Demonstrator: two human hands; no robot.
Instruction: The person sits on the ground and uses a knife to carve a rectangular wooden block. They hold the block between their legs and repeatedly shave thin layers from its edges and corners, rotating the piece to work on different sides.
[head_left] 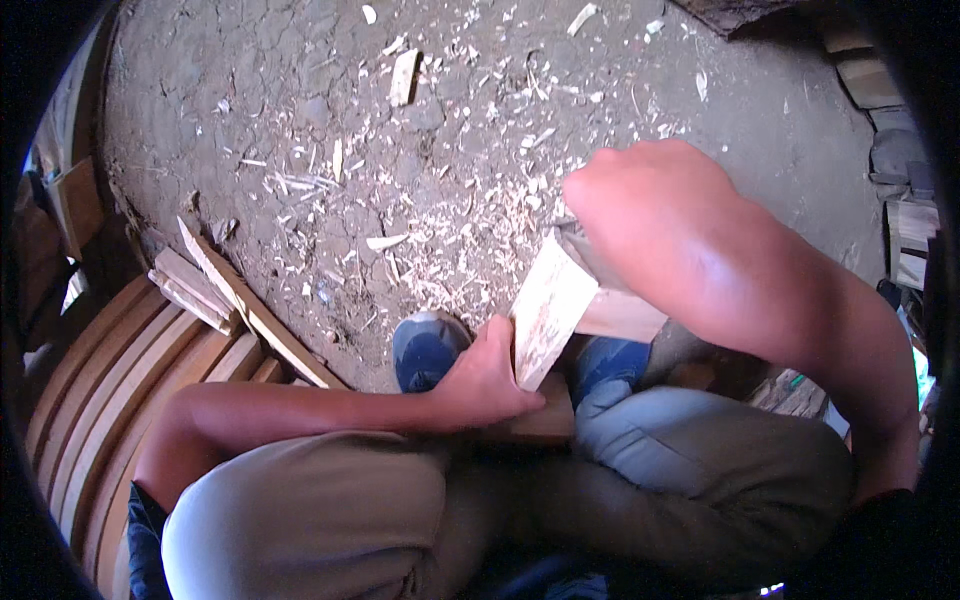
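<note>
My left hand (490, 375) grips the lower end of a short, pale wooden board (552, 310), which is tilted up between my feet. Fingers and thumb close around the board's near left edge. Over its upper end is my right hand (635, 185), closed in a fist with the back of the hand up. Whatever that fist holds is hidden beneath it; a greyish piece shows just below the fist, by the board's top, but its kind is unclear. A squared wooden block (622, 315) sits behind the board on the right, partly covered by my right forearm.
Wood shavings (500, 225) and chips litter the dirt floor (250, 110). Long curved planks (120, 375) are stacked at the left, with a narrow wooden strip (265, 315) and offcuts (195, 290) beside them. Another offcut (404, 78) lies farther away. Wood pieces (905, 235) line the right side.
</note>
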